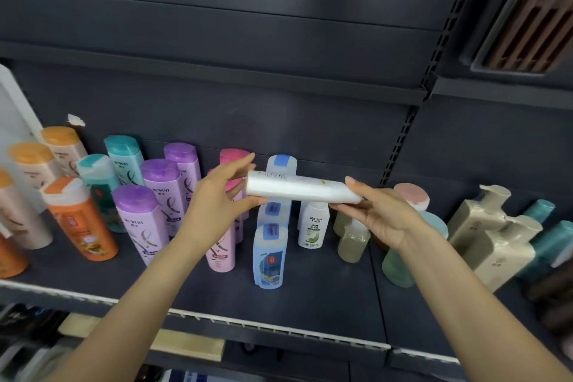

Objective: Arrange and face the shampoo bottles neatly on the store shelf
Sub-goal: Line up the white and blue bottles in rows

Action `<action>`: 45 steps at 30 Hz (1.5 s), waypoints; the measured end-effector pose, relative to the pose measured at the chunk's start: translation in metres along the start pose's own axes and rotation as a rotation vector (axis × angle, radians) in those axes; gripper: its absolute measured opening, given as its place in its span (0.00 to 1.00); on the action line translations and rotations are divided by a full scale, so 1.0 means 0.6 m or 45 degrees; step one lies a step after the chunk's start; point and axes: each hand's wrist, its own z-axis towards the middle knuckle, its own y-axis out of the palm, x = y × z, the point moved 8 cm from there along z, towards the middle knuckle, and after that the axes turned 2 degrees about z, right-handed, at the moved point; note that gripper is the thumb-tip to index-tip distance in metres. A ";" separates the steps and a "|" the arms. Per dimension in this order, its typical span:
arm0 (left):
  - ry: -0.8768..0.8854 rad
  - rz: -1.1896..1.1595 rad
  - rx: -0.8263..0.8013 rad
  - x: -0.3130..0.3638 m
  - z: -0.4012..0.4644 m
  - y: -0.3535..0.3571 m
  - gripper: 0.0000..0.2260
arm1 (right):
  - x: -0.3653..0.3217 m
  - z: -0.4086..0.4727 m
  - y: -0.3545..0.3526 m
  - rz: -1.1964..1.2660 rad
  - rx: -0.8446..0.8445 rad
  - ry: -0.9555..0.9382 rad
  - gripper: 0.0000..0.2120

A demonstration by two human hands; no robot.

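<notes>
A white shampoo bottle (299,188) lies sideways in the air above the dark shelf (325,298). My left hand (220,195) pinches its left end between thumb and fingers. My right hand (379,211) holds its right end, fingers under it and thumb on top. Right below stands a second white bottle with a green label (313,225). Left of that, a row of blue bottles (269,254) runs front to back. Pink bottles (220,250) stand partly hidden behind my left forearm.
Purple (141,220), teal (102,183) and orange (79,220) bottles fill the shelf's left part. Green-grey (353,240) and beige pump bottles (493,236) stand at the right. An upper shelf (217,71) hangs overhead. A white price rail (248,324) lines the front edge.
</notes>
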 end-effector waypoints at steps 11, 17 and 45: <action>-0.086 -0.199 0.037 -0.004 -0.034 -0.006 0.32 | -0.005 -0.008 0.033 0.266 -0.143 -0.344 0.15; -0.074 -0.255 0.109 -0.012 -0.044 -0.012 0.31 | -0.003 -0.012 0.047 0.296 -0.253 -0.353 0.17; -0.088 0.486 -0.308 -0.091 0.036 0.096 0.20 | -0.078 0.000 0.021 -0.642 0.144 -0.873 0.10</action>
